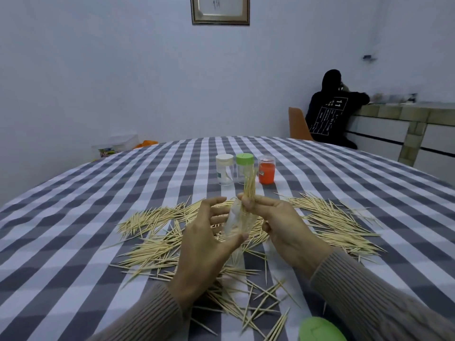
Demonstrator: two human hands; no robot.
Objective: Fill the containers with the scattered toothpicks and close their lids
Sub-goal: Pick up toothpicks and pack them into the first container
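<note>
- Holding a clear plastic toothpick container (234, 222) above the table, your left hand (209, 239) cups it from the left: thumb tip at its lower end, fingers spread and curved along its upper side.
- The container is tilted, its mouth up and away from you, level with your right fingertips.
- Your right hand (278, 222) pinches a bundle of pale wooden toothpicks (249, 187) between thumb and fingers; the bundle stands nearly upright, its lower ends at the container's mouth. Whether they have entered it you cannot tell.
- Both wrists are raised off the cloth, palms turned toward each other, ribbed grey-brown sleeves (384, 299) reaching to the wrists.
- Loose toothpicks (332, 222) lie scattered on the grey-and-white checked tablecloth (73, 217), in a wide band under and to both sides of your hands and down toward the near edge.
- A round green lid (320, 329) lies at the near edge, right of centre, with toothpicks just beside it.
- Beyond the hands three containers stand upright in a row, close together: one with a cream lid (224, 172), one with a green lid (244, 168), and an orange-filled clear jar (266, 172).
- Bare cloth stretches far left, far right and behind that row to the table's rounded far edge.
- A person in a dark hooded top (330, 114) sits at a counter in the far right corner, well apart from the table.
</note>
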